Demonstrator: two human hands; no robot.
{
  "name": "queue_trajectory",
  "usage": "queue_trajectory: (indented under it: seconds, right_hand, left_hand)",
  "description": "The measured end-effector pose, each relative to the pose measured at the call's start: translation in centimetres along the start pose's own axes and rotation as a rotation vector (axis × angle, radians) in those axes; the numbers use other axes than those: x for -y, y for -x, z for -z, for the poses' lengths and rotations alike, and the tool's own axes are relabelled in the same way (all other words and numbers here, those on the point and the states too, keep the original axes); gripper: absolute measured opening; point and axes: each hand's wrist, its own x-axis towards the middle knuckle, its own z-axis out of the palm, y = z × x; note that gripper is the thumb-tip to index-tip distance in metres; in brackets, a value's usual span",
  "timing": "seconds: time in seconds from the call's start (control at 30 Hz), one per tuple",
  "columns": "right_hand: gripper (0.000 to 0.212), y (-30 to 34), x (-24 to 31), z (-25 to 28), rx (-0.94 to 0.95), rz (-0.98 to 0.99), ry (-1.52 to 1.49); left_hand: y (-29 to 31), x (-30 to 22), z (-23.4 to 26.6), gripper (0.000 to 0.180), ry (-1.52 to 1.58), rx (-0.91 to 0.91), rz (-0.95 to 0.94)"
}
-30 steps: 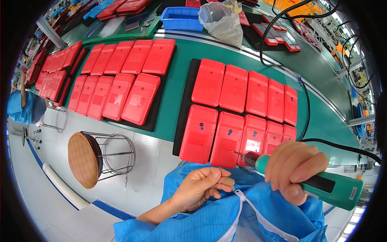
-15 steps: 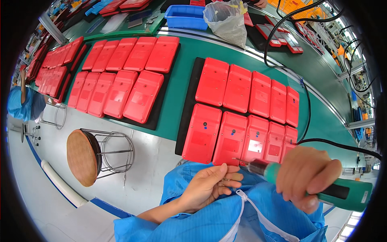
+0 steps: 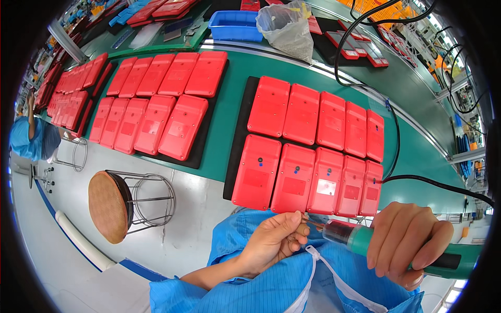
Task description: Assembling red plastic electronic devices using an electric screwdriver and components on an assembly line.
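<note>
**Both hands at chest, driver tip meeting left fingertips**

Right hand (image 3: 409, 242) wrapped fully around the green electric screwdriver (image 3: 402, 248); fingers curled over the barrel, thumb side hidden; tool lies roughly horizontal, nose pointing to the person's left; black cable (image 3: 433, 182) runs from its rear end up and over the bench.

Left hand (image 3: 274, 240) half closed, palm turned up-ish, forearm coming in from the lower edge over the blue smock (image 3: 271, 287); thumb and forefinger pinched together right at the driver's bit (image 3: 313, 223); something small seems to sit in the pinch, too tiny to tell what; remaining fingers loosely curled.

Both hands sit just below the near edge of the green bench (image 3: 229, 104), close to the body, above the smock's zip.

On the bench straight ahead: black tray (image 3: 242, 130) with two rows of red casings (image 3: 295, 180); near-row casings show dark screw holes and paler patches; the nearest casings lie just above the hands, not touched. Second black tray with more red casings (image 3: 177, 125) to the left, well apart from the hands; further red stacks beyond along the bench.

Far side: blue bin (image 3: 235, 25), clear plastic bag (image 3: 287, 26) beside it. On the floor left: round wooden-topped stool (image 3: 109, 206) on a wire frame; another person in blue (image 3: 31, 138) at far left.
</note>
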Motion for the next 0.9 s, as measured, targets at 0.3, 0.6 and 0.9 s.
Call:
queue_trajectory:
  seconds: [0.3,0.6,0.9]
  right_hand:
    - [0.021,-0.1,0.1,1.2,0.103,-0.083,-0.046]
    - [0.02,0.5,-1.7,1.2,-0.022,-0.107,0.116]
    - [0.02,0.6,-2.3,1.1,0.01,-0.154,0.101]
  left_hand:
    - [0.0,0.0,1.0,0.029,-0.042,0.094,0.014]
    - [1.6,-1.0,0.7,0.034,-0.176,0.042,0.049]
    - [1.6,-0.5,2.4,0.028,-0.172,0.051,-0.015]
